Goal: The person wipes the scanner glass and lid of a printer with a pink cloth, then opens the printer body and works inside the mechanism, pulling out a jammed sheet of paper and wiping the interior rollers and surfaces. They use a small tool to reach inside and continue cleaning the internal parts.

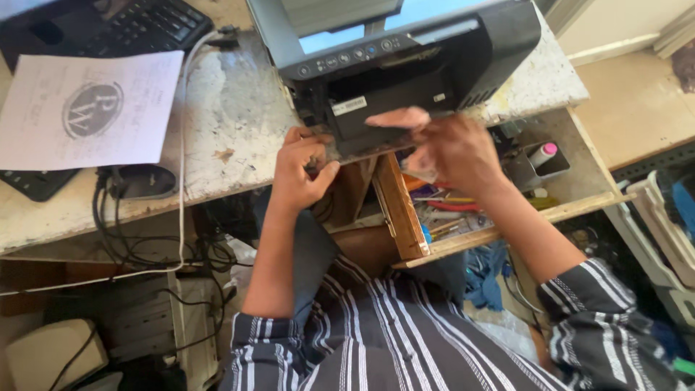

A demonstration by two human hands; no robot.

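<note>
A dark grey printer (405,51) stands at the front edge of a worn white desk (232,123). My left hand (300,174) grips the lower left corner of the printer's front tray, fingers curled around its edge. My right hand (452,148) is raised at the tray's right side, blurred, with a pale pink cloth-like piece (398,117) at its fingertips against the tray opening. Whether that hand pinches the piece is unclear.
An open wooden drawer (405,213) below the printer holds several tools, pens and a pink-capped tube (543,153). A printed sheet (90,108) lies on a black keyboard (145,25) at left. Cables (145,246) hang under the desk. White plastic trays (666,239) stand at right.
</note>
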